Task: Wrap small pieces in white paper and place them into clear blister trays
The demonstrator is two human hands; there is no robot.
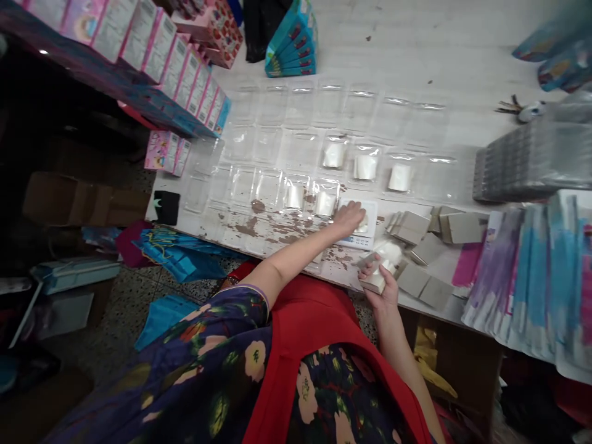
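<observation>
My left hand (349, 219) reaches over a small white digital scale (350, 240). Its fingers are closed down on a white packet (362, 226) lying on the scale's plate. Beside the scale, at the table's front edge, my right hand (383, 295) is wrapped round a small stack of pale cards (375, 282). Some white wrapping (389, 251) lies just beyond that hand. Clear plastic trays (296, 148) stand in rows across the table. Several contain a white packet, such as the packet (325, 203) left of the scale and another packet (400, 177) behind it.
Grey card stacks (409, 227) lie right of the scale. Further right are nested clear trays (531, 160) and blue and purple folded packaging (531, 265). Pink boxes (157, 49) line the back left. Blue bags (185, 253) hang by the front left edge.
</observation>
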